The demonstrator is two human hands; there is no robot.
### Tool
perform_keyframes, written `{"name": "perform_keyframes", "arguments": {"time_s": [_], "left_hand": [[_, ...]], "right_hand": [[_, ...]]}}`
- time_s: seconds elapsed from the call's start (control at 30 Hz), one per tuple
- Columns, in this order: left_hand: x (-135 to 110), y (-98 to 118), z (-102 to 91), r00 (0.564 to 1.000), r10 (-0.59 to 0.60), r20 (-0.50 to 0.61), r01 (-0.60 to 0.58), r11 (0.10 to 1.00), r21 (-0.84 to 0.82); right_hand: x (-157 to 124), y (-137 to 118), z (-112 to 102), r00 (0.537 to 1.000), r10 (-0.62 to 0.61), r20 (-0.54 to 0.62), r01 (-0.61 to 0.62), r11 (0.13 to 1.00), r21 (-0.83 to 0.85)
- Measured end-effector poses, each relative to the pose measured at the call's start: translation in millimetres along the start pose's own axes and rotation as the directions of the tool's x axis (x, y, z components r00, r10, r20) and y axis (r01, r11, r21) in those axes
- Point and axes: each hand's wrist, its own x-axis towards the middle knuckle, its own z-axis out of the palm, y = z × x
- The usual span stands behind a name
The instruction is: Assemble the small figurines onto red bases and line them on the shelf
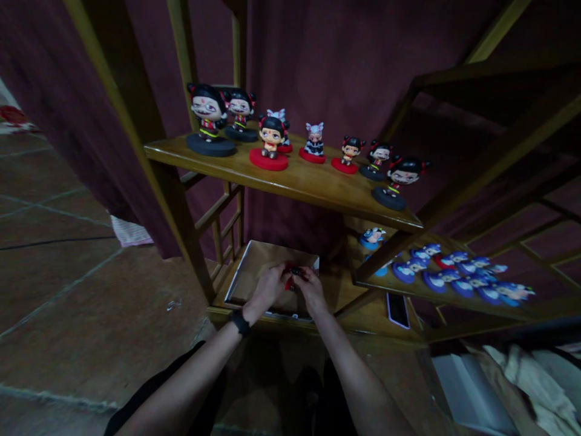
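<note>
The left hand (271, 283) and right hand (308, 284) meet over an open cardboard box (249, 266) on the bottom shelf (338, 290). Between them is a small red and black thing (290, 283), above the inside of the box; the fingers of both hands are closed on it in a shared grip that hides most of its shape. A black band (239, 323) circles the left wrist.

An upper shelf (308, 189) stands over the back of this space, carrying eight dolls (314, 142) on red or dark round bases, one partly hidden behind another. Wooden posts (175, 224) flank the box. To the right, blue dolls (441, 278) crowd a middle shelf (408, 298), some behind a slanting post; below them a phone (398, 310) lies on the bottom shelf. A dark curtain (290, 60) hangs behind.
</note>
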Motion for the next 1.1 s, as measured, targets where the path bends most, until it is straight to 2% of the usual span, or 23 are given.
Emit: {"name": "perform_keyframes", "arguments": {"time_s": [0.07,0.13,0.2,0.3,0.43,0.5,0.57,0.67,0.73,0.8,0.87,1.1], "left_hand": [[6.7,-7.4,3.7,0.999,-0.039,0.032,0.046,0.964,-0.260],[9.8,-13.6,6.3,0.987,-0.123,0.099,0.156,0.856,-0.492],[9.2,-17.4,7.3,0.965,-0.206,0.165,0.264,0.724,-0.638],[5.7,-18.9,6.8,0.945,-0.254,0.205,0.321,0.607,-0.727],[6.4,-19.7,8.8,0.940,-0.289,0.181,0.322,0.579,-0.749],[9.5,-21.5,10.4,0.955,-0.275,0.111,0.267,0.636,-0.724],[12.7,-23.2,10.6,0.975,-0.221,0.010,0.177,0.752,-0.635],[14.2,-22.5,7.0,0.992,-0.102,-0.074,0.067,0.923,-0.380],[12.8,-19.5,3.9,0.996,-0.057,-0.075,0.041,0.980,-0.196],[10.6,-15.6,2.1,0.997,-0.036,-0.074,0.032,0.998,-0.056],[8.5,-11.9,2.1,0.997,-0.027,-0.068,0.027,1.000,0.011],[1.6,-1.6,4.0,0.998,0.047,-0.040,-0.039,0.983,0.180]], "right_hand": [[0.0,-0.6,1.1,0.999,0.023,0.023,-0.024,0.999,0.040],[0.2,-1.0,1.5,0.997,0.066,0.048,-0.069,0.995,0.069],[0.3,-1.2,1.2,0.992,0.110,0.059,-0.114,0.990,0.078],[1.0,0.2,0.3,0.990,0.130,0.056,-0.132,0.990,0.039],[5.6,6.4,-0.8,0.996,0.085,0.033,-0.080,0.988,-0.132],[7.8,7.7,-1.4,0.999,0.039,0.017,-0.034,0.971,-0.236],[7.9,4.7,-2.0,0.999,-0.035,0.005,0.034,0.937,-0.349],[2.9,-6.7,-2.4,0.983,-0.170,0.064,0.179,0.842,-0.509],[-1.9,-15.1,-2.1,0.965,-0.222,0.141,0.262,0.772,-0.579],[-5.2,-20.9,-1.7,0.953,-0.243,0.179,0.301,0.717,-0.628],[-5.8,-23.0,-1.4,0.952,-0.250,0.174,0.302,0.700,-0.647],[1.9,-14.1,-3.2,0.977,-0.201,0.076,0.209,0.811,-0.547]]}}
